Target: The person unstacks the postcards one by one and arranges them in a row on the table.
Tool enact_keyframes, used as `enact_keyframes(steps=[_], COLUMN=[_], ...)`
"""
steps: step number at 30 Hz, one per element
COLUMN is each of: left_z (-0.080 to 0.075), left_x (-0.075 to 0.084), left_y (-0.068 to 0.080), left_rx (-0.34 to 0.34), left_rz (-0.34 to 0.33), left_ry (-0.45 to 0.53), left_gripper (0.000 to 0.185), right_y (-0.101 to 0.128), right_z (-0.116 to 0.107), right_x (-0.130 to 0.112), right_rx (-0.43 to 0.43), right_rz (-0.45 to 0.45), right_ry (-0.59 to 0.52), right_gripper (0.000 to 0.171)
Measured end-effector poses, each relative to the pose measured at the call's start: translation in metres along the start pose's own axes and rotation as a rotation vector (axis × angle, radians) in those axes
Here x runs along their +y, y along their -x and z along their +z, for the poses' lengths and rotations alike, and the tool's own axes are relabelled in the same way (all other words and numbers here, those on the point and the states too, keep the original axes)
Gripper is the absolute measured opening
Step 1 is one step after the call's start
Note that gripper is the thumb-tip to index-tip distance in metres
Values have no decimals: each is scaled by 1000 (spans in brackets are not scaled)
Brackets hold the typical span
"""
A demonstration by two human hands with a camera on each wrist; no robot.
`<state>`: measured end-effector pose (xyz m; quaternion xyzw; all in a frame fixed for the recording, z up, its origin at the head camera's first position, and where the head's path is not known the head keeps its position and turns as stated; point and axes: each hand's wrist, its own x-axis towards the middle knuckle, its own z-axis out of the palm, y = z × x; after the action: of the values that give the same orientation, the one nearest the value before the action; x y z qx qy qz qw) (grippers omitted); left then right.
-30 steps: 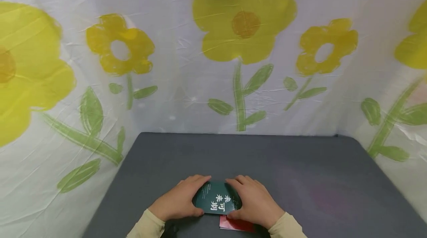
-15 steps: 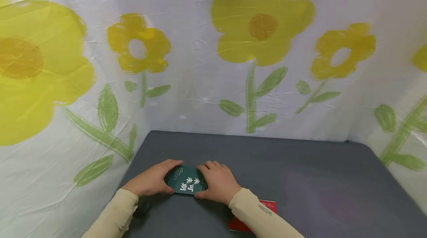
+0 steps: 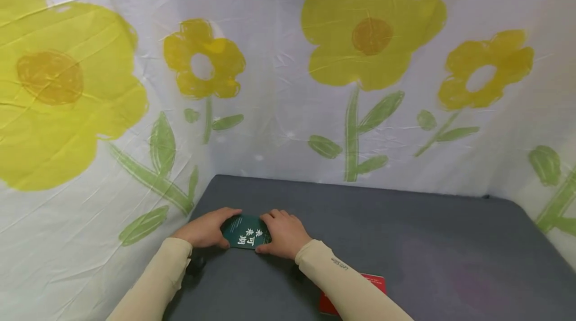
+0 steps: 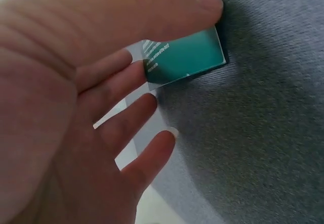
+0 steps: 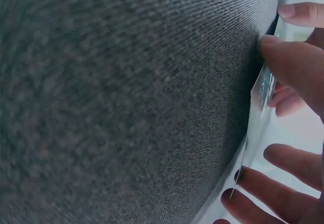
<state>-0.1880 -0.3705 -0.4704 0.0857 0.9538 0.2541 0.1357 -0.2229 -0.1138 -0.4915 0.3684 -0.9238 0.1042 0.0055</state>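
Observation:
A dark green booklet (image 3: 246,233) with white characters lies on the grey table (image 3: 405,241) near its far left corner. My left hand (image 3: 204,228) grips its left edge and my right hand (image 3: 281,233) grips its right edge. In the left wrist view the thumb lies over the green booklet (image 4: 187,52) while the fingers (image 4: 126,118) spread at its far side. The right wrist view shows the booklet (image 5: 258,90) edge-on, with the right hand's fingertips (image 5: 291,57) against it.
A red booklet (image 3: 375,282) lies flat on the table, partly under my right forearm (image 3: 342,286). A white sheet with yellow flowers (image 3: 369,36) closes in the table at the back and both sides. Bare grey surface stretches to the right.
Both hands have slid the green booklet away from me and to the left, toward the table's far left corner. The red booklet has stayed behind.

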Motion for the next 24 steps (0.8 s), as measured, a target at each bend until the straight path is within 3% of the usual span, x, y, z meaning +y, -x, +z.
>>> enact_keyframes(steps=[17, 24], left_z=[-5, -4], left_x=[3, 6], left_y=[-5, 1], left_rx=[-29, -2], left_rz=[-14, -14], left_ry=[6, 7], left_gripper=[100, 99], right_y=[-4, 5], right_z=[3, 0], right_x=[-1, 2], right_rx=[-16, -20], right_rz=[32, 16], right_ry=[5, -11], right_gripper=[79, 82])
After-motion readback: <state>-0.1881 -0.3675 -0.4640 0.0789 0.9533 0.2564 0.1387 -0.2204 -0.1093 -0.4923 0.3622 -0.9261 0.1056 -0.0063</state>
